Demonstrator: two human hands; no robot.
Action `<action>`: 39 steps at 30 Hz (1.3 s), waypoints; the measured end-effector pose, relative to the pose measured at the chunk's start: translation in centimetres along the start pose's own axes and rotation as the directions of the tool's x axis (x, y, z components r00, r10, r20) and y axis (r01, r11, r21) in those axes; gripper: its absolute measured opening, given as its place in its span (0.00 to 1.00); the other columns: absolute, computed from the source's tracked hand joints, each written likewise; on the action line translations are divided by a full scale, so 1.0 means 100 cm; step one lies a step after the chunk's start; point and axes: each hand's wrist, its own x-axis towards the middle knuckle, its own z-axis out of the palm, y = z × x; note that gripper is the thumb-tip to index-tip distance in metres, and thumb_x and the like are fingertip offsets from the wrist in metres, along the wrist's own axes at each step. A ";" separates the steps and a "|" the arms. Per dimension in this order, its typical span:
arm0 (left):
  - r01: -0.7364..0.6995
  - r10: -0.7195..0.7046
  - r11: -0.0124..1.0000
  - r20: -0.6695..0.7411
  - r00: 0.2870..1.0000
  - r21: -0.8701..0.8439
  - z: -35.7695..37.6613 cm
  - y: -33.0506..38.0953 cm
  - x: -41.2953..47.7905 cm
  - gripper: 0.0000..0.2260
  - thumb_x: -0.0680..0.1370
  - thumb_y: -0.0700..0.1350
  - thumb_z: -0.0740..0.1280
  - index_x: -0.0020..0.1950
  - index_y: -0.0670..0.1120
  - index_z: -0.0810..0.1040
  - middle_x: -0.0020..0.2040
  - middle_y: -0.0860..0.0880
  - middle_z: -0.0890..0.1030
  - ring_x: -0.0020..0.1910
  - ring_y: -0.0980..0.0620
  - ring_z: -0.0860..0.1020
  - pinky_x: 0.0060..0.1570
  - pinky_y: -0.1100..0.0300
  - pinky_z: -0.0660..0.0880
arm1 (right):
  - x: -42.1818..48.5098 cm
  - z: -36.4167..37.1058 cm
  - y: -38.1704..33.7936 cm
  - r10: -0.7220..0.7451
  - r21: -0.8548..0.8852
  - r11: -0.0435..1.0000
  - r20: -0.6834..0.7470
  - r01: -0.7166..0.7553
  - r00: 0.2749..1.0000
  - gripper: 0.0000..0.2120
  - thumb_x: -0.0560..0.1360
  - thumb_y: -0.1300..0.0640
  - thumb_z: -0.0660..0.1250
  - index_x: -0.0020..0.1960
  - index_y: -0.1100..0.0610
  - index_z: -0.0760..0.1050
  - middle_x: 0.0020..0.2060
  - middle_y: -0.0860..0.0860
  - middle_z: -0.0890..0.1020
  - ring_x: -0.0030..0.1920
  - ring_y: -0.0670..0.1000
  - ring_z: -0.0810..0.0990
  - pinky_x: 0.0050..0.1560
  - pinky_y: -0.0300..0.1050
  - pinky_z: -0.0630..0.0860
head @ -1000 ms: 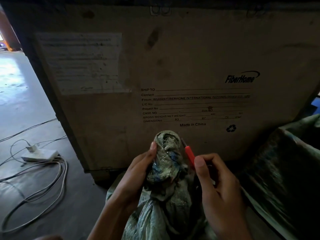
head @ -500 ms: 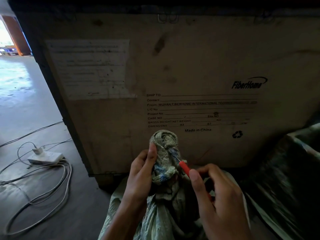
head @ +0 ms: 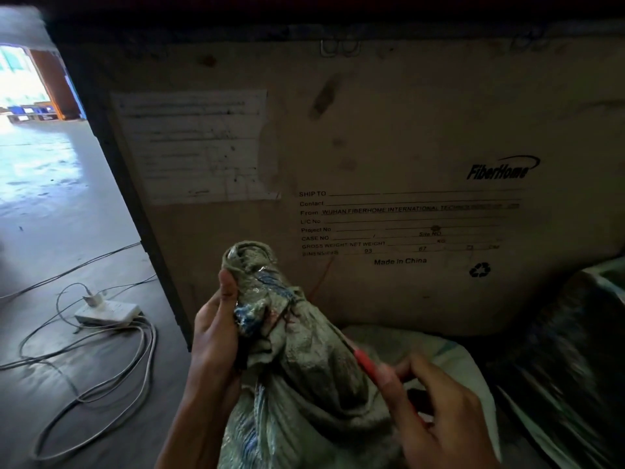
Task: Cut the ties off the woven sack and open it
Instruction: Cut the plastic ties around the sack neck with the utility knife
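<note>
Behind stands a crate (head: 372,147). At lower centre, the left hand (head: 216,333) clenches the sack (head: 304,384) neck, which runs upright; the right hand (head: 436,414) pinches a red cutter (head: 367,362) just right, nearer the ties (head: 270,289).

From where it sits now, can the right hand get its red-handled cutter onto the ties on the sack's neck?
Probably yes. The right hand holds the red-handled cutter just below and right of the ties. The left hand grips the neck's far side, leaving the near side of the woven sack uncovered.
</note>
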 end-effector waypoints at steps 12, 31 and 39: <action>-0.005 -0.011 0.996 0.175 0.984 0.093 0.041 -0.009 -0.036 0.32 0.72 0.59 0.68 0.56 0.29 0.79 0.50 0.28 0.84 0.52 0.26 0.82 0.55 0.38 0.79 | 0.018 -0.024 -0.019 -0.023 0.057 0.998 0.047 0.020 0.999 0.21 0.69 0.32 0.62 0.32 0.49 0.71 0.27 0.46 0.77 0.27 0.46 0.75 0.27 0.31 0.67; -0.380 0.338 0.849 0.174 0.925 0.368 0.048 -0.017 -0.045 0.26 0.72 0.69 0.66 0.40 0.45 0.78 0.39 0.34 0.80 0.39 0.28 0.78 0.35 0.32 0.77 | 0.010 -0.023 -0.026 0.018 -0.006 1.000 -0.055 -0.018 0.998 0.23 0.71 0.31 0.60 0.33 0.49 0.71 0.32 0.43 0.78 0.31 0.47 0.78 0.27 0.31 0.68; -0.240 0.227 0.927 0.077 0.971 0.287 0.035 -0.014 -0.035 0.23 0.72 0.64 0.68 0.41 0.42 0.81 0.38 0.42 0.85 0.40 0.40 0.84 0.42 0.39 0.82 | 0.008 -0.014 -0.016 0.051 -0.073 0.996 0.006 -0.051 0.999 0.26 0.68 0.28 0.58 0.29 0.50 0.70 0.25 0.47 0.76 0.29 0.45 0.77 0.27 0.29 0.65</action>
